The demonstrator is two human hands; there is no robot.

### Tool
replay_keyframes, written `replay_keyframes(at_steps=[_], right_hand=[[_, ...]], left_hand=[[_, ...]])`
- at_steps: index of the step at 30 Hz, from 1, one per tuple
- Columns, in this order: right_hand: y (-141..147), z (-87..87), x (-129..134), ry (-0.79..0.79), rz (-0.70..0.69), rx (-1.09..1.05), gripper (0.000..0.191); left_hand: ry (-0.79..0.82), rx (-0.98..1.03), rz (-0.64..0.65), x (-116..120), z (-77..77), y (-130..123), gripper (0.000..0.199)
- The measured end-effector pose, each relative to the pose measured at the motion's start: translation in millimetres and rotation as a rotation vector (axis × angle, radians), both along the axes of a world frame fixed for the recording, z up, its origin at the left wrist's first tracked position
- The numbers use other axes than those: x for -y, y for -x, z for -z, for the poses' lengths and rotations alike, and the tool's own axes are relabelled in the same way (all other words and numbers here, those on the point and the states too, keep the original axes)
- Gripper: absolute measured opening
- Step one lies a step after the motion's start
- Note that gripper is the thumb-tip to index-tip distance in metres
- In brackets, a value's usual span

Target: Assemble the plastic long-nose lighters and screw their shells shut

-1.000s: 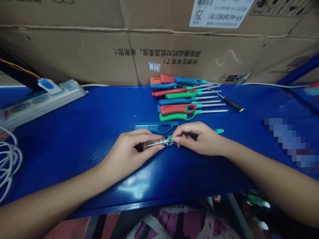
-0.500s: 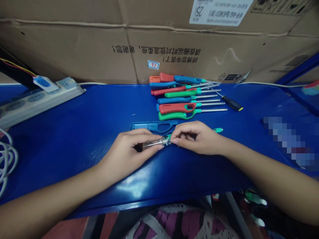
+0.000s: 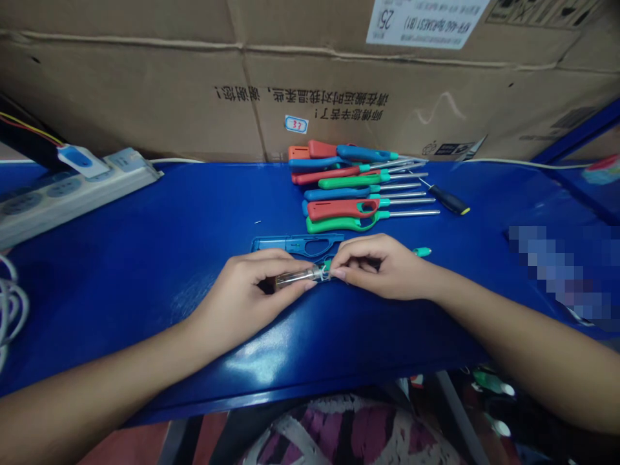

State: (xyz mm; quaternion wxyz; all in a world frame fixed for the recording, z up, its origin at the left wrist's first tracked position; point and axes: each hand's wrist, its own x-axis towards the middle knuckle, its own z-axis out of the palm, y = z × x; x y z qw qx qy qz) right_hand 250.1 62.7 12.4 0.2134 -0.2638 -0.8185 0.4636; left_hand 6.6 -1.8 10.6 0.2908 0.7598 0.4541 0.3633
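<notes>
Hardly moved since the earlier frame, beyond a slight leftward drift of everything in view; hands and tube together at the same spot. Far left, a white cable (image 3: 12, 297) and a power strip (image 3: 58, 187), both cut off by the edge. Next, the left hand (image 3: 249, 278), fingers above and thumb below, clamped on a clear tube (image 3: 294, 278) near the front middle of the worktop (image 3: 217, 213). Probably light, stiff and rather slick; likely best held by the smooth sides, back from the fitted end. Left end lost inside the palm. Just behind, a blue half-shell (image 3: 290, 245), presumably light and thin-walled, better lifted by the rims; front edge partly covered. At the tube's right end, white strands (image 3: 324, 274), likely soft and easily pulled loose; routing too small to follow. Farther back, stacked lighters (image 3: 343, 210), some partly buried. Then the right hand (image 3: 382, 268), thumb and forefinger pressed together beside the strands, with no telling what lies between. Behind that wrist, a green tip (image 3: 422, 252), any link to the tube hidden. Beyond, a screwdriver (image 3: 448, 199); far right, a pixelated patch (image 3: 547, 271), unreadable.
</notes>
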Motion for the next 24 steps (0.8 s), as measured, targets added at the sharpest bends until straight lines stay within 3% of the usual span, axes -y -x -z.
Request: replay_keyframes(at_steps=[24], right_hand=[[2.6,5.1,2.8,0.005,0.029,-0.046,0.015]], left_hand=[[0.044,-0.006,-0.028,2.5,-1.4,-5.9,0.013]])
